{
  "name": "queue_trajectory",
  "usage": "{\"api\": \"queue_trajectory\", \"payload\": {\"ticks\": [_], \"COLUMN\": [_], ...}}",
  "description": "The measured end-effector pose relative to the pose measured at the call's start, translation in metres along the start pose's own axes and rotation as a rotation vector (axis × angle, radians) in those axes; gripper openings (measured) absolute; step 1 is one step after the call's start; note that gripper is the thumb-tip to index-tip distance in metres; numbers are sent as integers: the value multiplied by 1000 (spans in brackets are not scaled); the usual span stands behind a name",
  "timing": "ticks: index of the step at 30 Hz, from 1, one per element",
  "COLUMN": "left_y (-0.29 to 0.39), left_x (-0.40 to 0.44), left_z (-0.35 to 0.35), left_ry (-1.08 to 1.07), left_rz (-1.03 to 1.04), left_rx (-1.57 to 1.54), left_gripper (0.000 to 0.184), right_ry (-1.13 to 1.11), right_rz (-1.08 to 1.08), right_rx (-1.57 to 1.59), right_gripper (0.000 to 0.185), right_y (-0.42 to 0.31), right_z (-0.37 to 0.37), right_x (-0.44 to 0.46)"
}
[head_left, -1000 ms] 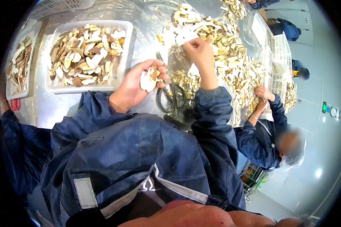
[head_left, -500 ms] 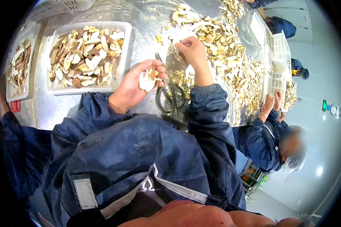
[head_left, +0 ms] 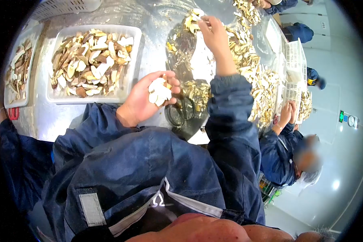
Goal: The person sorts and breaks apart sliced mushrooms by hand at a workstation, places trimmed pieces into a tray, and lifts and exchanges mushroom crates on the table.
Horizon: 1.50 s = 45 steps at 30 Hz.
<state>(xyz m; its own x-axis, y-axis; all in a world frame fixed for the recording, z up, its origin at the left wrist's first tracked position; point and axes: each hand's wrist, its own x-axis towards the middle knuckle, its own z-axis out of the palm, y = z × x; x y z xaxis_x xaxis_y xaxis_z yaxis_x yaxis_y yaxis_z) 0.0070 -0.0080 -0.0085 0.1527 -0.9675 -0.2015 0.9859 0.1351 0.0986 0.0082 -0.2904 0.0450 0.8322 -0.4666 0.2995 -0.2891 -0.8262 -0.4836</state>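
My left hand (head_left: 143, 97) is palm up with its fingers curled around several pale mushroom slices (head_left: 159, 92). Farther forward, my right hand (head_left: 214, 34) reaches to the near-white slices at the top end of the mushroom pile (head_left: 191, 22); its thumb and forefinger are pinched together at a slice, and whether they grip it is hard to tell. Black-handled scissors (head_left: 180, 113) lie on the metal table just right of my left hand, partly in shadow. A clear tub (head_left: 139, 44) full of sliced mushrooms stands to the left.
A second tub (head_left: 28, 94) of slices stands at the far left, near red handles (head_left: 13, 113). The long heap of slices (head_left: 246, 60) runs down the right side. White baskets (head_left: 295, 60) stand beyond it. A co-worker's hands (head_left: 285, 115) are near them.
My right hand has moved forward to the far slices. More pale slices show in my left hand, which has turned slightly. The co-worker's hands have moved up to the basket.
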Motion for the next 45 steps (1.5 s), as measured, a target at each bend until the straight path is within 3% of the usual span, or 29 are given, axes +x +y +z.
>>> {"api": "queue_trajectory", "payload": {"ticks": [4, 7, 9, 12, 15, 18, 19, 22, 24, 27, 34, 40, 45], "left_y": [3, 7, 7, 6, 4, 1, 1, 1, 0, -1, -2, -7, -8], "left_x": [-1, -1, -2, -2, 0, 3, 3, 1, 0, -2, -8, -5, -5], "left_z": [-2, 3, 5, 7, 2, -1, 1, 3, 7, 12, 24, 11, 15], "left_ry": [-44, -7, -16, 13, -18, -32, -23, -8, -12, -35, 88, 70, 108], "left_rz": [11, 9, 9, 15, 27, 54, 61, 83, 95, 100, 14, 7, -9], "left_rx": [53, 104, 110, 153, 140, 134, 146, 195, 248, 327, 362, 433, 415], "left_gripper": [36, 33, 32, 32, 32, 33, 33, 32, 31, 32, 22, 22, 18], "right_ry": [101, -94, -208, -237, -224, -64, -88, -357, -417, -494, -436, -332, -327], "right_rz": [-188, -92, -15, -150, -106, -170, -63, 408, 490, 628, 634, 630, 603], "right_rx": [-188, -315, -380, -285, -215, 60, 155, 910, 1119, 1384, 1274, 1119, 1104], "right_gripper": [32, 42, 40, 37, 36, 32, 29, 26, 35, 32, 31, 15, 12], "right_y": [48, 54, 37, 19, -7, -11, -23, -42, -63, -84, -86, -98, -95], "right_z": [47, 51, 40, 19, 1, -13, -24, -41, -43, -40, -28, -37, -34], "right_x": [61, 72, 56, 9, -35, -65, -79, -108, -127, -144, -163, -168, -171]}}
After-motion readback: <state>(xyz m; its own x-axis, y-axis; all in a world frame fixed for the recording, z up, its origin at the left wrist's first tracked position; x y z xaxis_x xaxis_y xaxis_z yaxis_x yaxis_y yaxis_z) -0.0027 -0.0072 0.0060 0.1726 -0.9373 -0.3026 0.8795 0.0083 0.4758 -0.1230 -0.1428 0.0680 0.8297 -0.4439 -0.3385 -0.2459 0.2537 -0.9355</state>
